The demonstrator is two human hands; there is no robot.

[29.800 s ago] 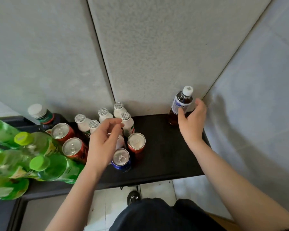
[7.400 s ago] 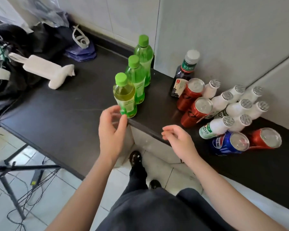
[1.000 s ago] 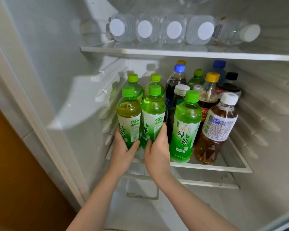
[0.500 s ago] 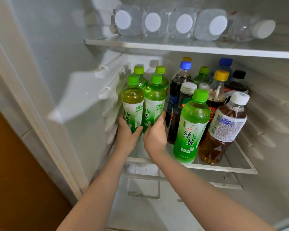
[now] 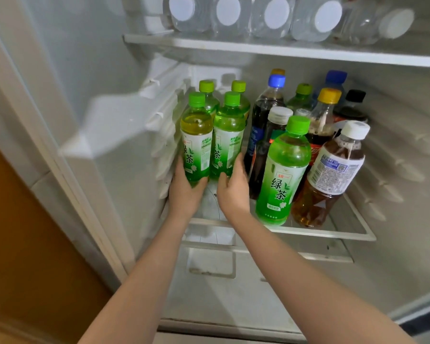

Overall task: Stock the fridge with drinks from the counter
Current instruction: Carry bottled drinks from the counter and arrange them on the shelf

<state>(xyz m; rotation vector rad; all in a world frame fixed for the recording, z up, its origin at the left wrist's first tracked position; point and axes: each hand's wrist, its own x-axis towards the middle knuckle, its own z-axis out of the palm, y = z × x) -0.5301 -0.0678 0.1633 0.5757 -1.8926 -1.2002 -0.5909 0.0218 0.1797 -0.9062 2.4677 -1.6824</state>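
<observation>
I look into the open fridge. My left hand [image 5: 185, 192] grips the base of a green tea bottle [image 5: 196, 135] with yellowish liquid, and my right hand [image 5: 232, 192] grips a second green tea bottle [image 5: 229, 135] beside it. Both bottles stand upright at the left of the glass shelf [image 5: 333, 230], just in front of two more green tea bottles [image 5: 238, 95]. Another green tea bottle [image 5: 282, 170] and a brown tea bottle [image 5: 330, 175] stand at the shelf's front.
Dark cola and soda bottles [image 5: 266, 115] fill the shelf's back right. Water bottles [image 5: 276, 13] lie on the upper shelf. The fridge's ribbed left wall [image 5: 164, 135] is close to my left hand. A drawer [image 5: 211, 261] sits below the shelf.
Both hands have pushed the two green tea bottles deeper onto the shelf's left side, up against the rear pair; the view has moved closer.
</observation>
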